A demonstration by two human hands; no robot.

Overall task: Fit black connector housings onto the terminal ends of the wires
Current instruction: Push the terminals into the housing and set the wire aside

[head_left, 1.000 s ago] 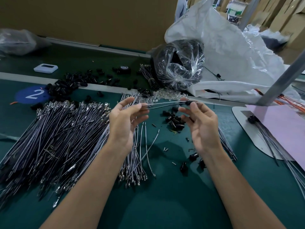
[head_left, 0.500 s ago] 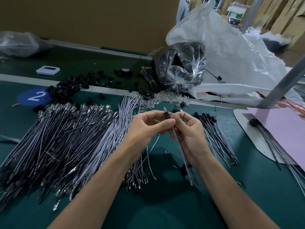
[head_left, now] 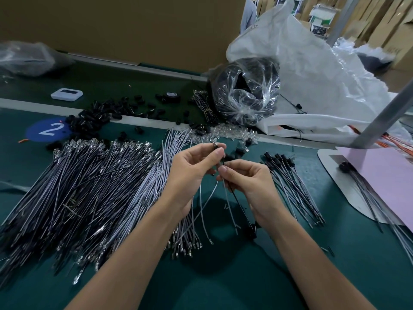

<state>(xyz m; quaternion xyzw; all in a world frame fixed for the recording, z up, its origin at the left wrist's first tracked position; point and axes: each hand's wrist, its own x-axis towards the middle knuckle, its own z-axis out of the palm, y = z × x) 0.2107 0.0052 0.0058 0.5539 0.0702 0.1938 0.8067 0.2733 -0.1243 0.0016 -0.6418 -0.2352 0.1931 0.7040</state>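
Above the green desk, the left grip pinches a small black housing at a wire end; the right grip pinches the wires just below, strands hanging toward the desk

Green desk: big wire pile left, loose black housings behind, finished wires right.

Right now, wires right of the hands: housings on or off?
On: black housings cap the far ends of the wire bundle.
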